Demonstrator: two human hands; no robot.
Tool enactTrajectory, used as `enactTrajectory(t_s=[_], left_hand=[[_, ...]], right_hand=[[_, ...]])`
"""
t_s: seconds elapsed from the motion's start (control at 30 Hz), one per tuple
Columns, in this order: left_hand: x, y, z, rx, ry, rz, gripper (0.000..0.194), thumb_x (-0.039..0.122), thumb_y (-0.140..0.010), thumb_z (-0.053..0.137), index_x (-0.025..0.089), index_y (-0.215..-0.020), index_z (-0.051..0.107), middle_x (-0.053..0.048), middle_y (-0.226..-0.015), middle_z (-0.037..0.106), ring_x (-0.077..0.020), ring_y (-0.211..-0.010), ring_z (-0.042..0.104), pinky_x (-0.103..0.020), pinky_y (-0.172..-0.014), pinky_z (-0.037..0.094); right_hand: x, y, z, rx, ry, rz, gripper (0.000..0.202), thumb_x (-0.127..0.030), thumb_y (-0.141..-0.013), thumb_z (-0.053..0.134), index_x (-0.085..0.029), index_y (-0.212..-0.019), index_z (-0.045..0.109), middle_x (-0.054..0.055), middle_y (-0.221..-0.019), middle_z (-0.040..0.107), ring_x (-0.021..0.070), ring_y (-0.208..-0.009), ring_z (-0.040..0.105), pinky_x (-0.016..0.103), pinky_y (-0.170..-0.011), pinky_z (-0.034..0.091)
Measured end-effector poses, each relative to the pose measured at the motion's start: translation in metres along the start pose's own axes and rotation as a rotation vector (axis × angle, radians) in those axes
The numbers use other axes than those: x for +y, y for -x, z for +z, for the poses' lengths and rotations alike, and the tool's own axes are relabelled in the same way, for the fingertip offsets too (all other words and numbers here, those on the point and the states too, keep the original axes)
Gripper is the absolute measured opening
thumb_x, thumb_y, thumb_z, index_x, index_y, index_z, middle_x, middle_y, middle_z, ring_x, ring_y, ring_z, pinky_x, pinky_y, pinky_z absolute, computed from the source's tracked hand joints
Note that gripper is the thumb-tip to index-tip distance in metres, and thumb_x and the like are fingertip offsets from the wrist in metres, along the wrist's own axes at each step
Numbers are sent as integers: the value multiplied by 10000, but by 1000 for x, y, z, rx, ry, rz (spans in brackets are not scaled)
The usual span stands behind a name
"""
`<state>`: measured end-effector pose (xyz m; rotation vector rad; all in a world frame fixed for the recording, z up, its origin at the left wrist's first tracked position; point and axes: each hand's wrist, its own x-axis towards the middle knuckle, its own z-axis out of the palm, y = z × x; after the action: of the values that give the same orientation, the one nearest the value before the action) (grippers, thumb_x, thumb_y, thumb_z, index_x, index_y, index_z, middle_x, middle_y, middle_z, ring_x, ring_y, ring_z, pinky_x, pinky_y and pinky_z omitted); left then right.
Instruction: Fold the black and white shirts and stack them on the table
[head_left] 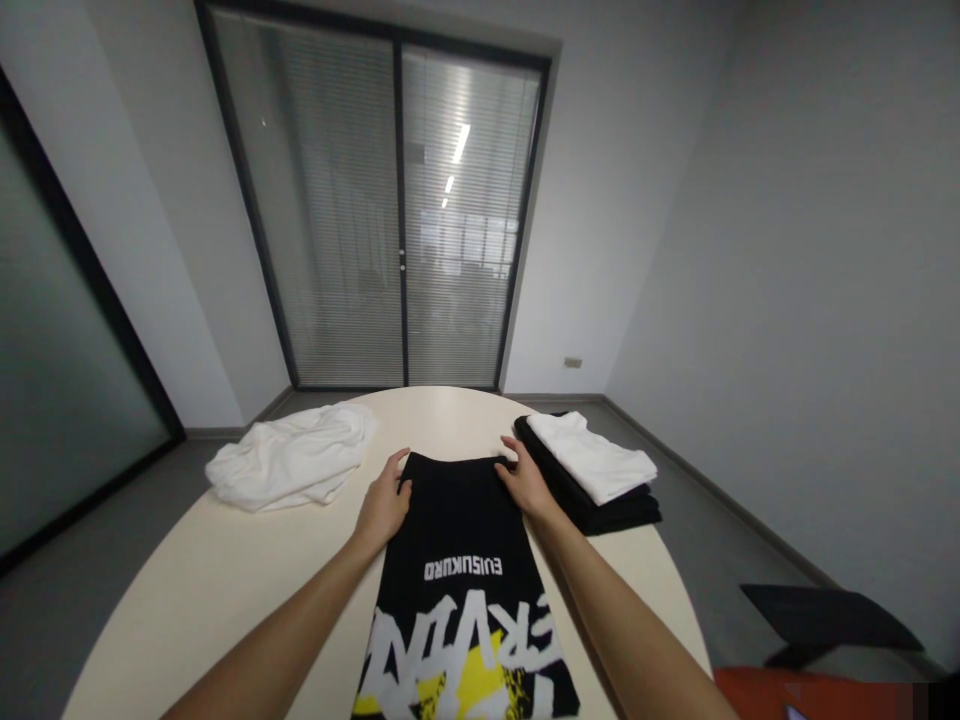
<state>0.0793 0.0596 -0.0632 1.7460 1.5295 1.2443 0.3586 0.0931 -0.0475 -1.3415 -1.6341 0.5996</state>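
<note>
A black printed shirt, folded into a long narrow strip, lies lengthwise on the table in front of me. White lettering and yellow patches cover its near part, and the print appears upside down. At its far left corner, my left hand grips the edge, thumb on top of the cloth. My right hand holds the far right corner in the same way, with the fingertips partly hidden behind the fabric. The near end of the shirt runs out of the picture.
A loose white cloth heap sits at the left on the round cream table. To the right are folded black clothes with a folded white garment on top. A red and black chair stands at the lower right.
</note>
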Motion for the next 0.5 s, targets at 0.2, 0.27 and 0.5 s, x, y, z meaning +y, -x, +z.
enactTrajectory(t_s=[0.2,0.27,0.5], left_hand=[[-2,-3,-1,-1,40,10,444,196,-877,501,207,-1315,577,-91,-1087,716,-221,-1001,699,-370,-927,527],[2,-4,-1,26,65,-25,503,194,-882,499,194,-1385,515,-109,-1125,705,-220,-1001,700,-370,-918,535],[37,25,-4,-2,-295,270,452,276,-921,500,227,-1366,562,-104,-1535,428,-275,-1380,440,-467,-1158,347]], right_hand=[[4,9,-7,-31,-87,93,535,-194,-713,551,-209,-1248,553,88,-1208,615,193,-918,625,357,-826,555],[3,9,-10,27,-49,52,420,-218,-753,529,-212,-1168,591,94,-1270,578,201,-962,622,385,-880,542],[-41,34,-8,-92,333,-187,351,-362,-945,490,-204,-1215,649,129,-1403,521,267,-1321,460,451,-1161,314]])
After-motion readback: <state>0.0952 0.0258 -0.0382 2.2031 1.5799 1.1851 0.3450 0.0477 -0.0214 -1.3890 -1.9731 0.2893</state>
